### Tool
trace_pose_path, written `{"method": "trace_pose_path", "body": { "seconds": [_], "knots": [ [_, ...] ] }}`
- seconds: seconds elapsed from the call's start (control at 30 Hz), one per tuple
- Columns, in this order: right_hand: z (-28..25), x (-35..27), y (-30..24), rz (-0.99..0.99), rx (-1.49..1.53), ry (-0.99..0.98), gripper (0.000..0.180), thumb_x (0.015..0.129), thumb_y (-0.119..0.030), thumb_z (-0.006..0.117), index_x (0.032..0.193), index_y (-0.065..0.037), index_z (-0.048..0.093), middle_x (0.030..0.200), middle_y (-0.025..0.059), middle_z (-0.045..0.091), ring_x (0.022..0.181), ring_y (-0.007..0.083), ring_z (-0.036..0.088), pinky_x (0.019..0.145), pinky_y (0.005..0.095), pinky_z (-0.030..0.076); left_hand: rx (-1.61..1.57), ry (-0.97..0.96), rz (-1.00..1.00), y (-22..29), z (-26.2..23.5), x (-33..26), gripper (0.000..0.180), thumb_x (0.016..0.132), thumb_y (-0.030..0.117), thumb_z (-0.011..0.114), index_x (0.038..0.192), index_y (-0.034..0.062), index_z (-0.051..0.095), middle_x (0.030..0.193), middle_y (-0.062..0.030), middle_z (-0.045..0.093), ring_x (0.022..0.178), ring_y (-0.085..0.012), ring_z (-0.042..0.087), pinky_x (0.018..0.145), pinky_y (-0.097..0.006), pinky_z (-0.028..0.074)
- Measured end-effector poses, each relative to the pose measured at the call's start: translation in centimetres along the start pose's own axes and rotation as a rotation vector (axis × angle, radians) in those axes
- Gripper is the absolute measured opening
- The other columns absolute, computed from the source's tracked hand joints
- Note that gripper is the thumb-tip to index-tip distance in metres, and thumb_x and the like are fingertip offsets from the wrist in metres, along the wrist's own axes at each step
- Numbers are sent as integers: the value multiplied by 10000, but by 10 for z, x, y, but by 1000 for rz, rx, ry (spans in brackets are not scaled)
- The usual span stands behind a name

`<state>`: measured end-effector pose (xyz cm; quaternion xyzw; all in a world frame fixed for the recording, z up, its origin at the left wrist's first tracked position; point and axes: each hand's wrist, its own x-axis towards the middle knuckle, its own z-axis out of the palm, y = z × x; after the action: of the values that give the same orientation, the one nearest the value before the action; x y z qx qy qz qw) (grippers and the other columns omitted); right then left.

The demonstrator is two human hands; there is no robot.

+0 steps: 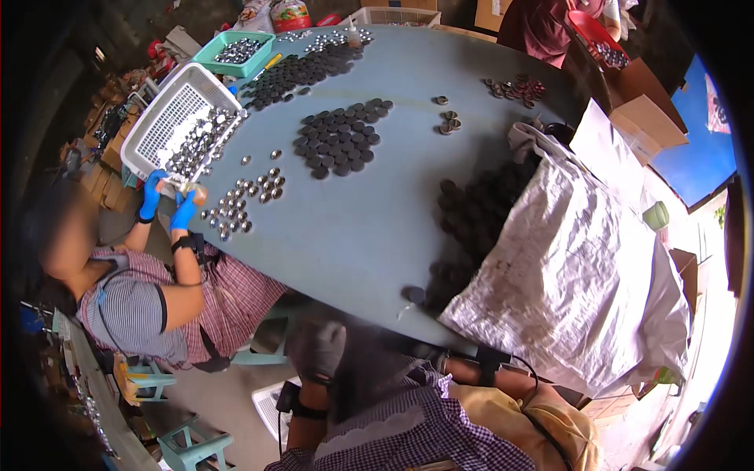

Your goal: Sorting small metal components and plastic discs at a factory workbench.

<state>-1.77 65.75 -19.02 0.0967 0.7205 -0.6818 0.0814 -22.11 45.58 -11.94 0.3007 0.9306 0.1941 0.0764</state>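
My left hand [318, 348], in a dark grey glove, is held below the near edge of the table [377, 243]. Its fingers look curled in; whatever they may hold is hidden. My right hand [399, 351] is a dark, smeared shape under the table edge, and its fingers cannot be made out. Nearest to it on the table edge lies a black round disc [414, 295] with a pale thread-like bit beside it. A heap of black discs [479, 208] spreads by a large white woven sack [558, 267] on the right.
At left a co-worker in blue gloves [182, 210] handles a small orange-brown object by a white basket [145, 129] of shiny metal caps. Loose caps [236, 204], black disc groups [338, 140] and a green tray [236, 53] lie around the table. Another person [538, 27] stands at far right.
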Motion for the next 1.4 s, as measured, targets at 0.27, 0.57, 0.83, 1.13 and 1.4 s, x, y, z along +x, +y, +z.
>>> {"method": "trace_pose_path", "body": {
  "seconds": [0.27,0.57,0.83,1.13,1.4],
  "knots": [
    [10,-6,-28,-336,290,-77,284,888,-106,534,1142,15,573,1108,133,600,1020,231,589,855,341,484,-207,56,479,96,64,48,345,710,85,665,1053,111,635,1093,-162,568,958,-341,593,841,-399,495],
    [-44,-62,-41,-447,-307,339,236,908,-74,518,1127,-26,590,956,97,651,901,184,615,799,298,491,-800,0,256,48,106,91,299,739,14,674,1024,54,592,903,-58,605,675,-133,557,659,-288,504],
    [-63,-56,-53,-357,-322,261,216,913,-139,526,1088,-41,605,961,100,647,893,225,625,782,323,492,-1621,-7,-257,-16,79,91,285,836,-17,612,1097,70,535,925,-107,581,810,-245,632,717,-359,554],
    [-69,-37,-53,-275,-195,347,249,842,-69,559,1084,-34,605,1014,135,645,952,274,620,830,355,487,-1700,2,-234,-27,85,88,327,855,-77,536,1161,38,525,1012,-118,586,919,-279,621,850,-404,528],
    [-67,22,-101,-174,-833,464,199,772,-29,574,968,-19,607,881,179,619,808,382,598,684,433,494,-1766,-36,-6,-32,84,87,385,801,-126,571,1154,22,535,1069,-128,579,968,-277,621,898,-393,516]
  ]
}}
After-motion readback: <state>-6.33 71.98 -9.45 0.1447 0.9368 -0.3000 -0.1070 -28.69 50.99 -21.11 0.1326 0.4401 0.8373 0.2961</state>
